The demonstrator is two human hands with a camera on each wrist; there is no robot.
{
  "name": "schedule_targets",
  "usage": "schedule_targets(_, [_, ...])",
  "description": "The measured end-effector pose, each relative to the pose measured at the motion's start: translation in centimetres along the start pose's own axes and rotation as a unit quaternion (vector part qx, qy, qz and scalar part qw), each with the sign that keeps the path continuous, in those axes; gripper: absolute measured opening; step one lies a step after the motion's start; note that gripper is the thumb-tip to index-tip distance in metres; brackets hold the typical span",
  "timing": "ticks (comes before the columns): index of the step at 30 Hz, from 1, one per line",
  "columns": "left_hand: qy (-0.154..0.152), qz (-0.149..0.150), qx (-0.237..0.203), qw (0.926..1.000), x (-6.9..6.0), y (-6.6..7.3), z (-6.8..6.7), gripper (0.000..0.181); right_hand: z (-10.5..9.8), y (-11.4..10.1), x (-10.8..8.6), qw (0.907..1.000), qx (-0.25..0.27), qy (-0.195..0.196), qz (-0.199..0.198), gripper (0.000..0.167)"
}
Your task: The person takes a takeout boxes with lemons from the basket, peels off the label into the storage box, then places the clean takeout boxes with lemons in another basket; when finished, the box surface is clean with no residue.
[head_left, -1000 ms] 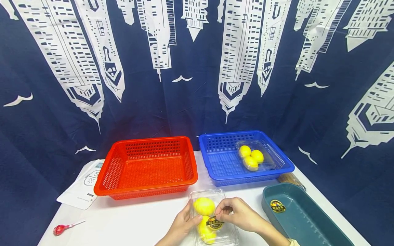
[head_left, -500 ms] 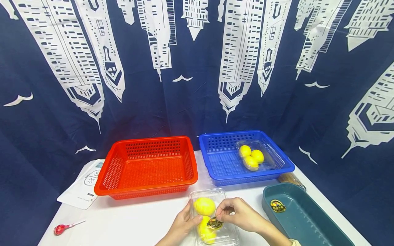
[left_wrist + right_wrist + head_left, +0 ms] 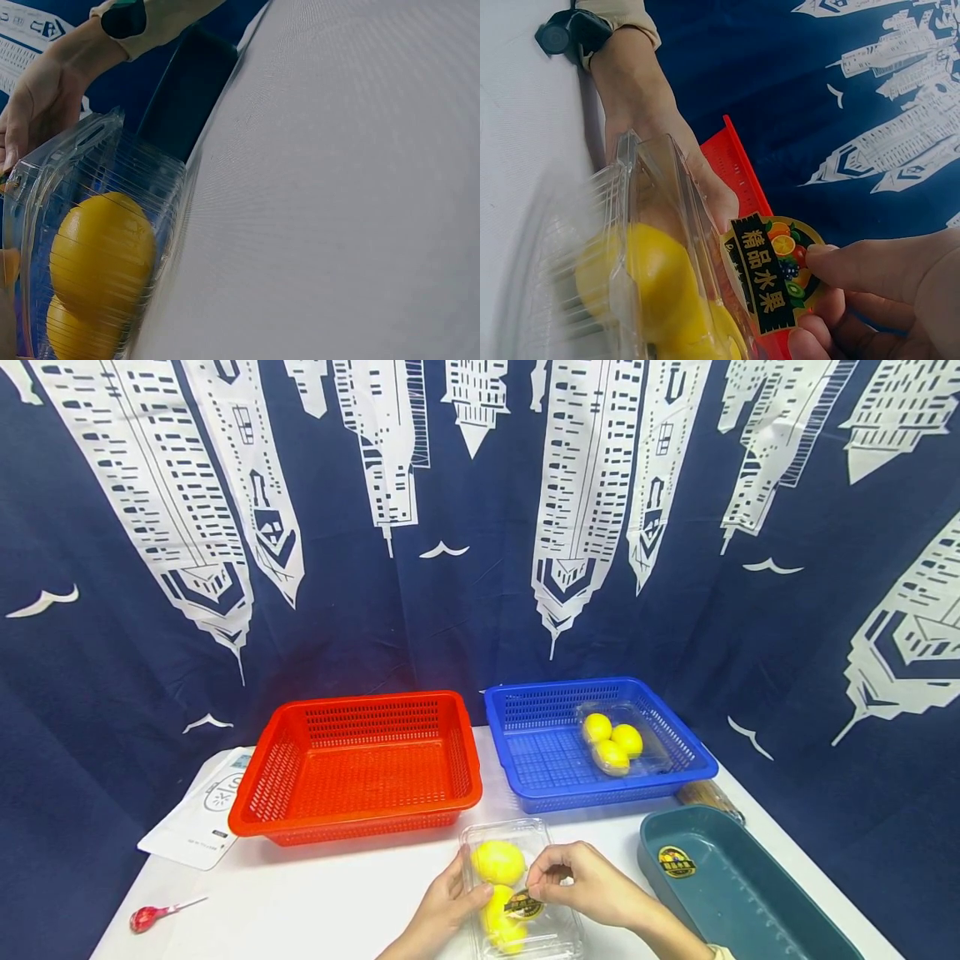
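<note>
A clear plastic clamshell box (image 3: 551,939) with several lemons (image 3: 498,863) inside stands at the table's front. My left hand (image 3: 448,906) grips its left side, thumb over the lid. With thumb and fingers my right hand (image 3: 581,885) pinches the edge of a round black-and-gold fruit sticker (image 3: 765,274). That sticker lies over the lid, its far edge close against the plastic; whether it adheres there cannot be told. In the left wrist view, lemons (image 3: 103,244) show through the ribbed box wall, and my left hand is mostly hidden.
Behind stand a red basket (image 3: 367,781) and a blue basket (image 3: 543,777), the blue one bearing another lemon box (image 3: 652,752). At right is a teal tray (image 3: 738,885) with a similar sticker (image 3: 677,862) on it. A red-handled tool (image 3: 146,918) and white papers (image 3: 191,827) lie left.
The sticker has tilted slightly, its pinched edge lifting, and my right hand has shifted a touch to the right. The left hand and box stay in place.
</note>
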State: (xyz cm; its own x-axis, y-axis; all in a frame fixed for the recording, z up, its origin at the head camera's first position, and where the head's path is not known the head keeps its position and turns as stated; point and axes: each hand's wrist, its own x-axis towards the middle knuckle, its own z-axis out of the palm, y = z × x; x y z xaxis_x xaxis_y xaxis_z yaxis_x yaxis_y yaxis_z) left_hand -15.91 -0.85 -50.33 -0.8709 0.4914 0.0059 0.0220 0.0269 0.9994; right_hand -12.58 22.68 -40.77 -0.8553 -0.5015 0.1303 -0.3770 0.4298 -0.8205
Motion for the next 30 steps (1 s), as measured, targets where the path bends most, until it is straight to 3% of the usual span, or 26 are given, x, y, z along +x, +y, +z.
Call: schedule_targets(30, [-0.001,0.009,0.002,1.0000,-0.06,-0.08,0.01,0.085,-0.47,-0.14,-0.63,0.9990,0.032,-0.013,-0.029,0.004])
